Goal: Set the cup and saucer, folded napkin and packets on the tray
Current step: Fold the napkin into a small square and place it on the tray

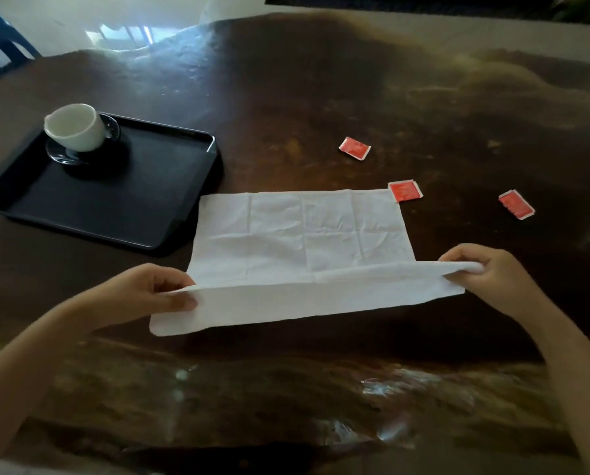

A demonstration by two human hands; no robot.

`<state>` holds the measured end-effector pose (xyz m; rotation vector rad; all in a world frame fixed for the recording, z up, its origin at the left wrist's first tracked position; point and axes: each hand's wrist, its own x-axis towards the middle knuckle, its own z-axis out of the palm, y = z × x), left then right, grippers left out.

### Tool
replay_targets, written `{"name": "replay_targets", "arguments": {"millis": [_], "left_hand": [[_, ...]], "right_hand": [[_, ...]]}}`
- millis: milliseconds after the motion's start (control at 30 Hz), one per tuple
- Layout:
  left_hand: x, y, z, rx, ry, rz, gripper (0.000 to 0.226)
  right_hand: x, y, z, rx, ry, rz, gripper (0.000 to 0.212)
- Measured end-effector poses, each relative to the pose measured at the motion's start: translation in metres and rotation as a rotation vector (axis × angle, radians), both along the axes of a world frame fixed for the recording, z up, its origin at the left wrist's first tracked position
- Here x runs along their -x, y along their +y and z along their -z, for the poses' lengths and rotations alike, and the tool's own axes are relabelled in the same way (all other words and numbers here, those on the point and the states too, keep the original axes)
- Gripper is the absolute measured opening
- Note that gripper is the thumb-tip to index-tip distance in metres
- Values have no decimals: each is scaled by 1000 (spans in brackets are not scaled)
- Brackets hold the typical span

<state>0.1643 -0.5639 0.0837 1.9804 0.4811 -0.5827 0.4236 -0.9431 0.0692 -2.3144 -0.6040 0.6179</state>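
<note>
White napkin [300, 234] lies on the dark wooden table [355, 97], just right of the black tray [156, 200]; left hand [149, 289] and right hand [485, 269] each pinch a lifted near corner. Cup [76, 126] sits on its saucer [67, 154] in the tray; three red packets [404, 191] lie on the table, one touching the napkin's corner.

Napkin [300, 234] lies on the surface [321, 97]; tray [115, 207] just left of the napkin; saucer [60, 155] in the tray's far left part, cup [76, 126] on the saucer; a packet [354, 148] behind the napkin; a packet [404, 191] touching its far right corner; a packet [516, 204] well right of it.
</note>
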Motion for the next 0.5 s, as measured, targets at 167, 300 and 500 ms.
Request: {"name": "replay_targets", "arguments": {"millis": [167, 300, 500], "left_hand": [[-51, 18, 41, -134, -50, -394, 12], [-102, 29, 79, -523, -158, -640, 20], [-157, 44, 113, -997, -252, -495, 26]], "right_hand": [[-29, 36, 26, -188, 143, 278, 11], [-64, 79, 76, -111, -78, 409, 25], [-98, 131, 118, -6, -334, 541, 28]]}}
